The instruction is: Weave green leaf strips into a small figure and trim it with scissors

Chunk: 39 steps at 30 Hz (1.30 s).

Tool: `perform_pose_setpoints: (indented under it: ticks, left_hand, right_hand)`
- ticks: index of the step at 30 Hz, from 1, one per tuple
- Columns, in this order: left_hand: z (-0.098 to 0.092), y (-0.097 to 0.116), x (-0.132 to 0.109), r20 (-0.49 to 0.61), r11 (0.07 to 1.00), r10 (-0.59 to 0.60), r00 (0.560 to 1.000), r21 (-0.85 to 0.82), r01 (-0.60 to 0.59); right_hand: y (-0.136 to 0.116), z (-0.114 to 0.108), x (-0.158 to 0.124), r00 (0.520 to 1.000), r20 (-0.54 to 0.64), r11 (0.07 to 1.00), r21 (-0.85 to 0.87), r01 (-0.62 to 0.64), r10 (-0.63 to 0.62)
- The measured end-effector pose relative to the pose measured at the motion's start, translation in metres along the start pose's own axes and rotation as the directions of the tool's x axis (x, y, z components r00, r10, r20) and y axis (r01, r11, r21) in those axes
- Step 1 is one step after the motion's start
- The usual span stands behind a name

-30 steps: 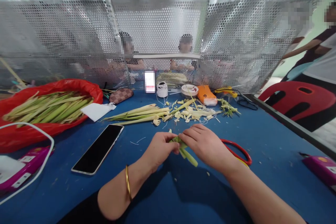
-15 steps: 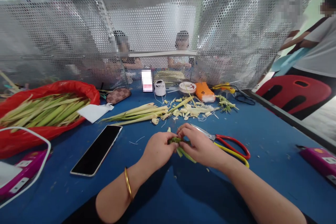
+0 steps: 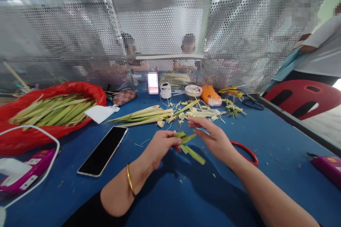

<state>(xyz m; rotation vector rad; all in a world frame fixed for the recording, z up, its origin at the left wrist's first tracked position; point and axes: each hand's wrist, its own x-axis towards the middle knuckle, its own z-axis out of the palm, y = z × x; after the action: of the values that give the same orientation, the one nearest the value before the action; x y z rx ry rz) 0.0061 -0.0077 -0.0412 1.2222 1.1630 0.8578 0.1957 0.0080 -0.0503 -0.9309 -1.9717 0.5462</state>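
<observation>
Between the thumb and fingers of my left hand [image 3: 163,146], folded green leaf strips [image 3: 196,155] are pinched, with loose ends fanning out to the right. My right hand [image 3: 214,140] is just right of them, fingers stretched out and apart; its thumb is close to one leaf tip, and I cannot tell if they touch. Behind my right forearm shows the red handle of the scissors [image 3: 253,153], most of them hidden. Beyond my hands lies a bundle of pale green leaf strips [image 3: 141,116], with cut scraps [image 3: 210,112] to its right.
At left, a red plastic bag [image 3: 99,94] holds many long leaves. A black-screened phone [image 3: 103,151], white tissue [image 3: 101,113], checkered pouch [image 3: 124,97], thread spool [image 3: 165,91], tape roll [image 3: 193,91] and orange packet [image 3: 211,95] lie around. Purple power strips flank both sides. A perforated metal screen [image 3: 165,25] stands behind.
My right hand has let go of the leaf strips and moved right, its fingers opening. The left hand keeps hold, and the strips' ends now spread out. The view has shifted slightly.
</observation>
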Motion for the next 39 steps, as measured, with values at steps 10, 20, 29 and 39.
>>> perform_pose_setpoints:
  ticks: [10, 20, 29, 39]
  left_hand:
    - [-0.007, -0.005, 0.005, -0.057, 0.860, -0.134, 0.989, -0.503, 0.088]
    - [0.006, -0.001, -0.001, -0.166, 0.991, 0.097, 0.981, -0.079, -0.111]
    - [0.010, -0.003, -0.004, -0.105, 0.982, -0.044, 0.994, -0.190, 0.023]
    - [0.010, -0.008, 0.000, -0.126, 0.917, -0.130, 0.984, -0.391, 0.071]
  right_hand:
    - [-0.006, 0.001, -0.007, 0.946, 0.148, 0.924, -0.214, 0.315, -0.289]
    - [-0.019, 0.022, -0.006, 0.955, -0.039, 0.877, 0.410, -0.252, 0.294]
    - [-0.023, 0.024, -0.010, 0.951, 0.010, 0.872, 0.397, -0.286, 0.307]
    - [-0.018, 0.030, -0.010, 0.919, -0.172, 0.901, 0.325, -0.287, 0.355]
